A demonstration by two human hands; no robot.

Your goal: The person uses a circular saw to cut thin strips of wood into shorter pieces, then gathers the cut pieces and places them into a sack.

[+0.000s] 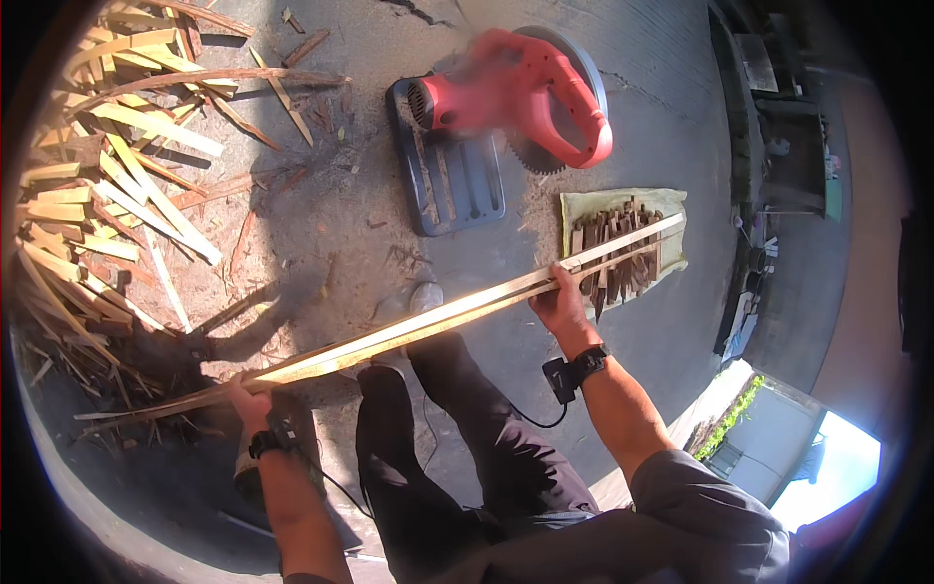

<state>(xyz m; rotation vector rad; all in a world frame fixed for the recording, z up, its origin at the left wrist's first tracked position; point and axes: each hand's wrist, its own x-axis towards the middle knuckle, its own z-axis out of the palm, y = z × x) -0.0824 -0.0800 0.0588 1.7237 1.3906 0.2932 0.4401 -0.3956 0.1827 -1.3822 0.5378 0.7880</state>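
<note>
Several long, thin wooden strips (418, 333) lie bundled across my body, sloping from lower left up to the right. My left hand (251, 401) is closed around the bundle near its left end, in shadow beside the wood pile. Farther right, my right hand (562, 307) grips the strips from below, fingers wrapped over the edge. Their right ends reach over a pale sack (673, 255) that carries several short cut sticks (608, 229). Beyond the strips stands a red chop saw (559, 92) with a toothed round blade (533, 156) and a dark base (457, 190).
A large heap of loose wooden strips (126, 195) spreads over the ground at the left. Wood scraps and sawdust litter the concrete floor (331, 214). Shelves and other items (778, 136) line the far right side. Cables hang from the straps on both wrists.
</note>
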